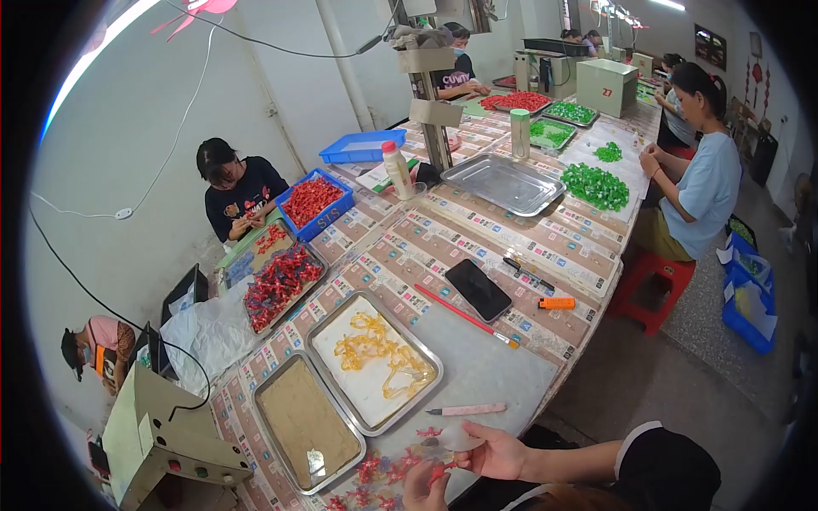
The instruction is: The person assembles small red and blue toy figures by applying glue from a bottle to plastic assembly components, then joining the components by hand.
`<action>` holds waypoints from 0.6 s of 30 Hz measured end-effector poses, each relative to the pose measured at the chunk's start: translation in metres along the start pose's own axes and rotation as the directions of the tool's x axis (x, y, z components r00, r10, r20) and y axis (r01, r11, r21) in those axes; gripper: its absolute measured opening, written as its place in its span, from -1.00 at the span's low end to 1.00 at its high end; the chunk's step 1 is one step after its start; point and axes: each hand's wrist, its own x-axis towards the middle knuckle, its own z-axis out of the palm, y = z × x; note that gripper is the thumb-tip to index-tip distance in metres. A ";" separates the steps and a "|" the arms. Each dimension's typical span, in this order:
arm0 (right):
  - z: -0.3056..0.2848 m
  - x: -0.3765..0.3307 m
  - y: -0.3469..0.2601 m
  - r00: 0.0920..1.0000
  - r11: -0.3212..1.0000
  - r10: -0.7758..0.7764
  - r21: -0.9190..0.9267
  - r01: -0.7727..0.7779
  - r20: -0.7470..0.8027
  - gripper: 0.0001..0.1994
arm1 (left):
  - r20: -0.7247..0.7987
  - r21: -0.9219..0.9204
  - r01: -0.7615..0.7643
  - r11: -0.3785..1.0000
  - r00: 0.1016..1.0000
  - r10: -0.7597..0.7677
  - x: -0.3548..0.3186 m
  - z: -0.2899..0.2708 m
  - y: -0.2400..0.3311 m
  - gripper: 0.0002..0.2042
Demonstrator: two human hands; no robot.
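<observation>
Close to the near edge of the table, my left hand (pixel 421 489) pinches a small red piece (pixel 440 472). My right hand (pixel 501 456) is closed beside it, its fingertips reaching toward the same piece. Between its thumb and fingers shows a whitish, rounded piece (pixel 460 437), whose kind I cannot make out. Several small red and bluish translucent pieces (pixel 368 469) lie scattered on the mat left of my hands. Just beyond my right hand rests a pinkish pen-like tool (pixel 474 409) with a dark tip.
A metal tray (pixel 433 348) with yellow translucent strands stands beside another tray (pixel 258 393) with a brown bottom. Farther off lie a red pencil-like stick (pixel 460 311), a black phone (pixel 479 290), a pen (pixel 527 272) and an orange lighter (pixel 556 303). Several people work around the table.
</observation>
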 end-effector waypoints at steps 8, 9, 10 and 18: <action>0.005 -0.002 -0.002 1.000 1.000 0.013 0.014 -0.012 -0.027 -0.71 | -0.076 -0.002 0.060 0.998 0.995 -0.060 -0.002 0.009 0.015 -0.75; 0.006 -0.002 -0.003 1.000 1.000 0.013 0.010 -0.012 -0.026 -0.71 | -0.078 -0.005 0.057 0.998 0.995 -0.057 -0.002 0.010 0.013 -0.75; 0.005 -0.003 -0.003 1.000 1.000 0.012 0.015 -0.012 -0.018 -0.70 | -0.069 0.012 0.031 0.999 0.997 -0.030 -0.001 0.009 0.010 -0.75; 0.004 0.004 -0.005 0.999 1.000 -0.006 0.004 0.006 -0.038 -0.70 | -0.105 -0.033 0.062 0.998 0.992 -0.065 0.005 0.013 0.012 -0.74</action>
